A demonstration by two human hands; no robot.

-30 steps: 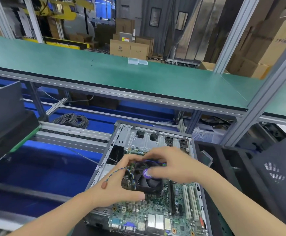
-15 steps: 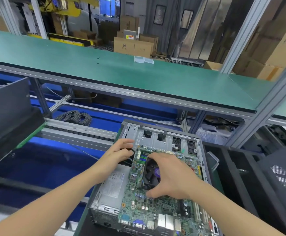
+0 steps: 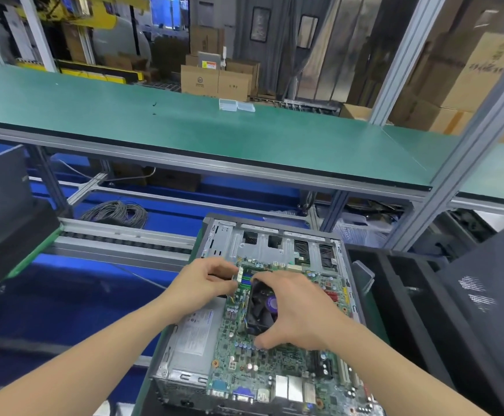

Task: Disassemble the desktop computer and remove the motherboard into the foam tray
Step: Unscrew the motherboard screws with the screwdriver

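Your right hand (image 3: 298,310) sits over the fan (image 3: 261,310) on the motherboard (image 3: 274,367). Its fingers curl around the fan, thumb at the near edge and the others over the far edge, so you grip it. Your left hand (image 3: 205,277) is at the board's left edge, near the far corner. Its fingers are curled in, tips just beside a white connector (image 3: 240,276); you cannot tell from this view whether they pinch anything.

The motherboard lies flat inside the open case (image 3: 262,244), its port side toward you. The silver power supply (image 3: 195,337) sits just beside it on the left.

The tray (image 3: 394,295), black with long compartments, stands just to the right of the case, and a dark panel (image 3: 484,295) leans beyond it.

Past the case on the left runs a roller track (image 3: 118,238), with a coil of cable (image 3: 118,210) behind it on a blue surface. Above all this is a green shelf (image 3: 184,130) carrying two clear boxes (image 3: 236,105), and cartons (image 3: 214,81) are stacked behind it
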